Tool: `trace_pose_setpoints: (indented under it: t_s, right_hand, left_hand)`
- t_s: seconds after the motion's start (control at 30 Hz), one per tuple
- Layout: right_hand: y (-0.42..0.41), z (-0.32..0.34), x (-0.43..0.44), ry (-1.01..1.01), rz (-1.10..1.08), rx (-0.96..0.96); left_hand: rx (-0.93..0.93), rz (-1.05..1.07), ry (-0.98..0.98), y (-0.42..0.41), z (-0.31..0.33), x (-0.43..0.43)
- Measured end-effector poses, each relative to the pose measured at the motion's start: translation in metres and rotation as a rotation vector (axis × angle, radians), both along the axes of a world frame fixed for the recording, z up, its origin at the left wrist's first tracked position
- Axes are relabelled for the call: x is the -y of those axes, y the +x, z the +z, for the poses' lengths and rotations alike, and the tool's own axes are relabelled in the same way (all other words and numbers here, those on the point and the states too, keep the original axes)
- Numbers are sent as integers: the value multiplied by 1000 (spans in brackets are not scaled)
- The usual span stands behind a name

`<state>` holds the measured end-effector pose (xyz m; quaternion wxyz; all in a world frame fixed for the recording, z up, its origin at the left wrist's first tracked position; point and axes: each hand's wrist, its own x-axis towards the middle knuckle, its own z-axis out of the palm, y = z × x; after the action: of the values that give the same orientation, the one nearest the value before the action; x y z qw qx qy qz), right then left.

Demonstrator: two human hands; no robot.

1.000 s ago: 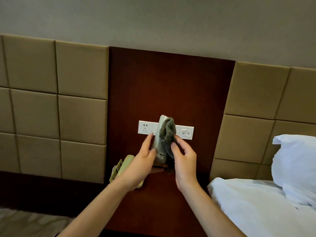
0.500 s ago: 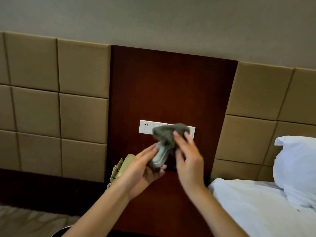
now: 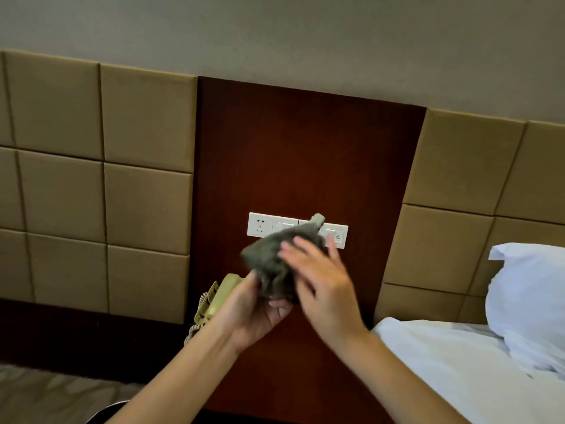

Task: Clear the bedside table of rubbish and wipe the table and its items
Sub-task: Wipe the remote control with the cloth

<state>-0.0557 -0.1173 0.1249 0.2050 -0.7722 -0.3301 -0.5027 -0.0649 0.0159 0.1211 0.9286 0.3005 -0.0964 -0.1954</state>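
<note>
Tan padded wall panels point(image 3: 101, 191) are flanking a dark wood board point(image 3: 305, 154) carrying a white socket strip point(image 3: 263, 224), while a white pillow point(image 3: 529, 301) is lying on a bed point(image 3: 452, 368).

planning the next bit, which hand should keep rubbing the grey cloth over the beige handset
Right. The right hand presses the fuzzy grey cloth over the beige plastic handset, while the left hand grips it from below.

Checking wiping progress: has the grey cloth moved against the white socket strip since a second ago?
Yes. The grey cloth has dropped down and leftward, from the white socket strip's middle to mostly below it.
</note>
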Motion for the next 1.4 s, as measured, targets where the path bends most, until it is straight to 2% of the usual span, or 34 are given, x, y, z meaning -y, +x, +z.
trace_pose_setpoints:
  t_s: [0.1, 0.17, 0.3, 0.4, 0.5, 0.6, 0.7, 0.83, 0.9, 1.07, 1.13, 1.23, 1.3, 1.4]
  right_hand:
    - [21, 31, 27, 278, -149, -182]
    - [22, 35, 30, 362, -154, -236]
    - [0, 10, 0, 182, -69, -63]
    - [-13, -5, -9, 53, 12, 25]
    - [-2, 1, 6, -26, -15, 48]
    - [18, 23, 24, 208, -140, -85]
    - [19, 35, 19, 492, -83, -251]
    - [11, 37, 9, 638, 23, -418]
    - [14, 34, 7, 641, 21, -473]
    - [17, 24, 6, 575, 2, -404]
    - [19, 22, 6, 553, -12, -374]
    - [25, 24, 16, 550, -32, -388]
    - [27, 30, 29, 618, -75, -409]
    - [27, 35, 43, 640, -125, -320]
  left_hand:
    - [-105, -81, -25, -5, 6, 3]
    - [-127, -125, -64, -6, 8, 3]
    - [-156, -208, -236, 0, 8, 7]
    - [-151, -136, -243, -1, 0, 7]
    - [-179, -179, -244, -2, -3, 7]
    - [-214, -256, -249, -2, -1, 10]
    - [-210, -295, -242, -4, 3, 12]
    - [-212, -327, -188, -5, 2, 7]
    - [-195, -343, -126, -5, -2, 3]
    - [-40, -304, 197, -1, -5, -8]
    - [1, -270, 241, 1, -2, -10]
    - [7, -293, 146, 2, -5, -18]
    - [12, -333, 43, 1, -10, -27]
    - [-28, -247, -62, 1, -10, -34]
